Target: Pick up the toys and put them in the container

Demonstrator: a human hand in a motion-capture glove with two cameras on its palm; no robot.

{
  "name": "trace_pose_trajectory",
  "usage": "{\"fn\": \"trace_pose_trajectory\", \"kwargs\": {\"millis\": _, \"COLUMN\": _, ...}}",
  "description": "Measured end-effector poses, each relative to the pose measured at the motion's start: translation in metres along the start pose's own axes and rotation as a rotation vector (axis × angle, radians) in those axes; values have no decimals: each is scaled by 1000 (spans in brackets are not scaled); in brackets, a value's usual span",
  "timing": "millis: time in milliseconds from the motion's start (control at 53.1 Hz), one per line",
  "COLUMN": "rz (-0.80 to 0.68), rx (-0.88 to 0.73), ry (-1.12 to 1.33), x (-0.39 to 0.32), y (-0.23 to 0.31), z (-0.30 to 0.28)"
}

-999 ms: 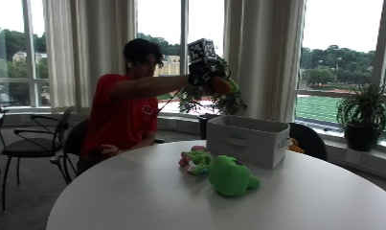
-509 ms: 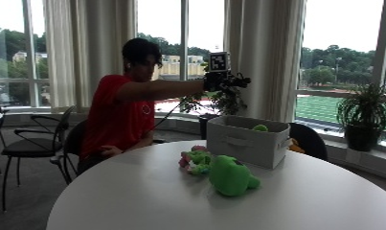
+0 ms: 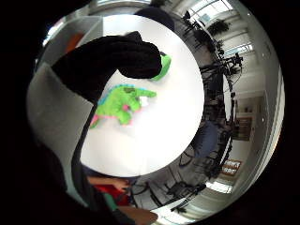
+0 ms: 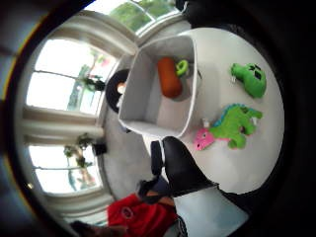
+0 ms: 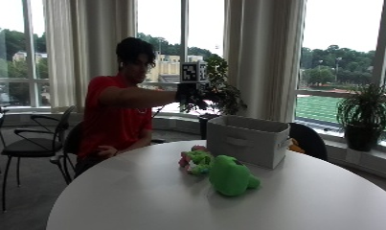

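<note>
Outside view: the gloved right hand (image 5: 191,93) is raised at frame centre, above and left of the white container (image 5: 248,139), holding nothing; its finger posture cannot be determined. Thumb side palm view: an orange toy (image 4: 169,76) lies inside the container. On the white round table (image 5: 129,196), a green dinosaur toy (image 4: 232,126) and a green block-shaped toy (image 4: 252,79) lie beside the container, near each other.

Tall windows (image 5: 205,43), pale curtains (image 5: 263,57), potted plant (image 5: 365,115), black chair (image 5: 36,143), daylight
</note>
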State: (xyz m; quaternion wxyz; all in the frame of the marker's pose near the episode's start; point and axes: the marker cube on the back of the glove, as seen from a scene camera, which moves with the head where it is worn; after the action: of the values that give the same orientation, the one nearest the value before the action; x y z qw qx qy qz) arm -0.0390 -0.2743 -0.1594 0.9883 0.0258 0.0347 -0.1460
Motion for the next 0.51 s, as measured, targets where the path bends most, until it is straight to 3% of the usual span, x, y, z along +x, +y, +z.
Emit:
{"fn": "trace_pose_trajectory", "kwargs": {"millis": 226, "rz": 38, "rx": -131, "ry": 34, "x": 30, "y": 18, "z": 50}}
{"fn": "trace_pose_trajectory", "kwargs": {"millis": 509, "rz": -37, "rx": -108, "ry": 121, "x": 31, "y": 21, "z": 100}}
